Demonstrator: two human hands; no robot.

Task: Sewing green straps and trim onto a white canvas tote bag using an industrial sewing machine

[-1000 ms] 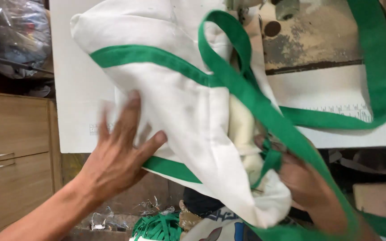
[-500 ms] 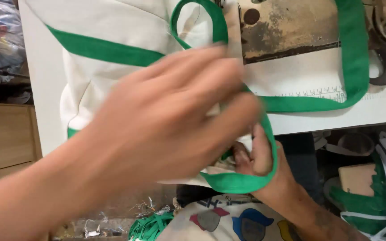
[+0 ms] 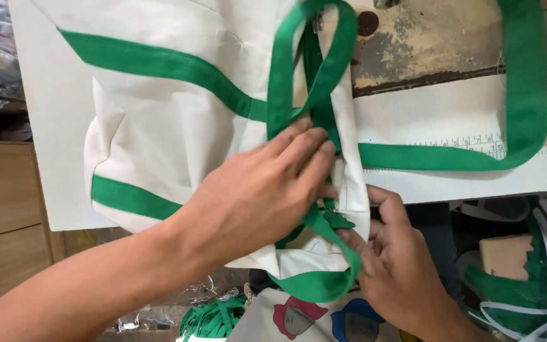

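Observation:
A white cloth bag (image 3: 172, 120) with green bands lies over the edge of a white table (image 3: 52, 158). Its green strap (image 3: 520, 95) loops away to the right and back across the table. My left hand (image 3: 254, 190) rests flat on the bag, fingers together, pressing the cloth and the green strap near the bag's right edge. My right hand (image 3: 394, 266) is below the table edge, thumb and fingers pinching the bag's lower corner where a green strap end hangs.
A worn metal sewing-machine base (image 3: 425, 44) sits at the top right. A wooden drawer cabinet (image 3: 1, 209) stands at the left. Green and white straps (image 3: 539, 285) pile at the lower right; green strap bundles (image 3: 213, 316) and printed cloth (image 3: 311, 320) lie below.
My left hand has moved from the bag's lower left, across the view, onto the bag's right edge. The bag has shifted and lies flatter; my right hand stays at the lower corner.

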